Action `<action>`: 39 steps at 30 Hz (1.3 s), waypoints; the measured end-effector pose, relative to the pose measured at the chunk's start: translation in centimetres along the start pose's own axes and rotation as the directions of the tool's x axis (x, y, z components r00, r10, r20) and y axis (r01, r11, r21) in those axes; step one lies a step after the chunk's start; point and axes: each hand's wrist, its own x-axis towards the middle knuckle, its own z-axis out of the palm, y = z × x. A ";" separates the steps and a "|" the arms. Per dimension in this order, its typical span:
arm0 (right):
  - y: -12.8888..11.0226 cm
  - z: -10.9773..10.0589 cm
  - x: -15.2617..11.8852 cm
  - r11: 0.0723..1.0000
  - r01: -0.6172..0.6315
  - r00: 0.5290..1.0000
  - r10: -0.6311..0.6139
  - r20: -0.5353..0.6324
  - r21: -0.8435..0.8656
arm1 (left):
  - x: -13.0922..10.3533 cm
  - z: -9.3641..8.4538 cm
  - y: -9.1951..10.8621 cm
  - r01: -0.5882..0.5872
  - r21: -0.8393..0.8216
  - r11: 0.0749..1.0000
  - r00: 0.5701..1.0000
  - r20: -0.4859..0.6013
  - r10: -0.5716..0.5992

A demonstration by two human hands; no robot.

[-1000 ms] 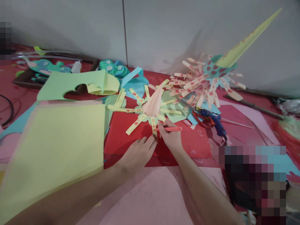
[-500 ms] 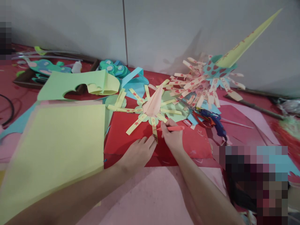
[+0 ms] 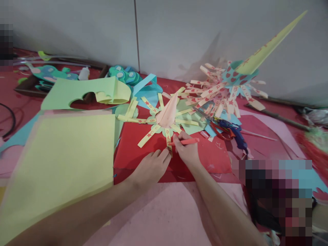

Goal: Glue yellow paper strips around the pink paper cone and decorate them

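My right hand (image 3: 188,148) is closed on a red-orange marker (image 3: 188,141), its tip touching a yellow strip (image 3: 168,136) that bears red letters. The fingertips of my left hand (image 3: 153,165) press the near end of that strip. Several such strips spread out from a green scalloped paper base (image 3: 154,128) with a pink paper cone (image 3: 167,112) standing on it. One strip at the lower left (image 3: 148,136) shows letters and a red star. Beneath lies a red board (image 3: 138,147).
Large yellow sheets (image 3: 69,164) lie at left, below a cut green sheet (image 3: 79,90). A finished-looking paper piece with a tall yellow cone (image 3: 274,44) stands back right, near scissors (image 3: 221,131) and a blue glue gun (image 3: 238,135). A wall is behind.
The marker in my right hand has shifted slightly left and down on the strip, and a red line there has grown. My left hand has stayed in place.
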 end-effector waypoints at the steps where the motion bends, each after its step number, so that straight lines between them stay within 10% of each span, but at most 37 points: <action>1: 0.0 0.0 0.0 1.000 -0.009 1.000 0.009 0.001 0.002 | 0.0 0.0 0.0 0.000 0.002 1.000 1.000 0.005 0.000; 39: 0.0 0.0 0.3 0.999 0.040 0.998 -0.040 -0.049 0.019 | 0.0 -0.1 0.0 0.010 -0.008 1.000 1.000 0.024 -0.010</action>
